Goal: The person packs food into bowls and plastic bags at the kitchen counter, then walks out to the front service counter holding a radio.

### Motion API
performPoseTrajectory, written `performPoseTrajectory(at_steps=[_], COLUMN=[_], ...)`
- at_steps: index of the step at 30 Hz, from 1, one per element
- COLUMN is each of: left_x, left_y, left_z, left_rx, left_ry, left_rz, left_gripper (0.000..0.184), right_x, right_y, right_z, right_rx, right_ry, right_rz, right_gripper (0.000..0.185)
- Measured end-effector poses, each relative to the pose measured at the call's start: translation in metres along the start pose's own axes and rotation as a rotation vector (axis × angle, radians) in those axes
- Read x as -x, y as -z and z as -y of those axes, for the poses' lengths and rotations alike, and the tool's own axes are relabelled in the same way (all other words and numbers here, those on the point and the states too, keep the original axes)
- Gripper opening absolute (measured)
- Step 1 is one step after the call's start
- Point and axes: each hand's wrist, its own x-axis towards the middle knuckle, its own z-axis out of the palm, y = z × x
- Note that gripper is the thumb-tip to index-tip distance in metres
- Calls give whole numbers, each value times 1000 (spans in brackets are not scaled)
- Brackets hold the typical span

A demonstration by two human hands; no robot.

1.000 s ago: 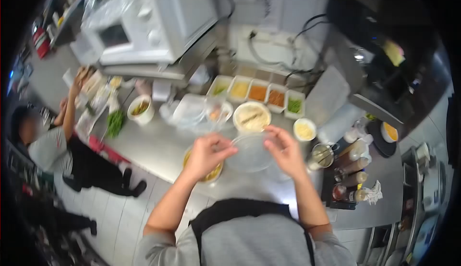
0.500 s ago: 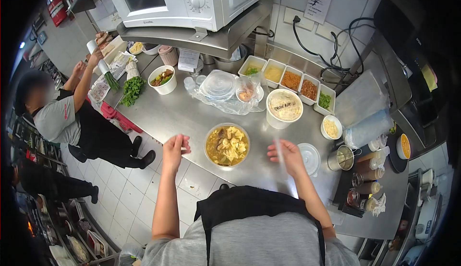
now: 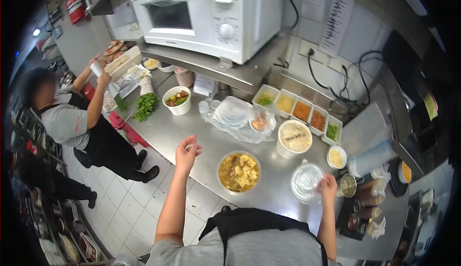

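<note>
My right hand pinches the right edge of a clear round plastic lid, above the steel counter. My left hand is raised left of the round clear bowl, its fingers curled together. A small whitish bit shows at those fingertips, too small to name. The bowl stands without a lid, holding yellow-brown soup with pale yellow pieces and darker bits. Behind it on the right is a white tub with a written-on lid.
Plastic-wrapped containers, a food-filled white bowl and green herbs sit behind. Topping trays line the wall. Sauce bottles stand right. A microwave overhangs the counter. Another person works at left holding something white.
My right hand has moved right from beside the bowl and taken hold of the clear lid. My left hand stays raised on the left. The camera view has shifted and tilted upward.
</note>
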Motion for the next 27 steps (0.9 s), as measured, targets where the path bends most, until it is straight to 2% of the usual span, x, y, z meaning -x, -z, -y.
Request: performPoseTrajectory(at_steps=[2,3,5,7,9,10,11,12,13,14,15,16,17,18,19,20,22,24,25,26,27], left_x=[-38,-64,-118,-164,-196,-201,-226,-241,-262,-269,-268,-274,-272,-265,-287,-290,-277,-255,-241,-228,-214], left_y=[3,8,24,36,40,40,53,54,60,58,59,64,66,60,64,66,66,71,79,89,103], left_z=[-1,-1,5,33,24,26,48,60,77,74,77,82,85,59,70,71,74,73,78,88,100], left_rx=[211,217,774,751,712,704,893,907,839,874,737,791,580,740,713,742,647,742,720,724,637], left_ry=[72,61,502,456,343,267,295,237,262,324,210,182,33,302,427,449,401,364,260,255,128], left_rz=[-103,-114,-156,-194,-249,-252,-72,57,-23,-75,-74,72,96,-108,-174,-196,-259,-288,-189,-174,-154], left_gripper=[41,41,54,54,52,50,47,47,45,45,46,43,38,34,33,33,32,34,38,38,30], right_x=[7,12,22,23,20,15,8,15,7,-1,-5,-6,-10,-12,-14,-17,-23,-28,-30,-32,-32], right_y=[9,9,8,5,3,7,10,2,5,4,6,6,1,-4,-6,-9,-13,-16,-17,-18,-18], right_z=[-21,-29,-40,-47,-61,-77,-81,-59,-64,-73,-80,-79,-72,-63,-57,-55,-51,-51,-52,-54,-53], right_rx=[25,22,64,74,60,178,298,258,225,381,548,526,567,612,600,587,601,607,617,611,607], right_ry=[-3,9,5,43,97,166,228,164,181,288,377,368,391,411,407,353,302,319,332,320,324], right_rz=[-29,-18,-83,-143,-250,-274,-316,-351,-442,-500,-552,-630,-653,-662,-705,-673,-623,-615,-594,-585,-597], right_gripper=[11,11,11,11,12,13,13,14,14,15,16,16,17,19,19,19,19,19,19,19,19])
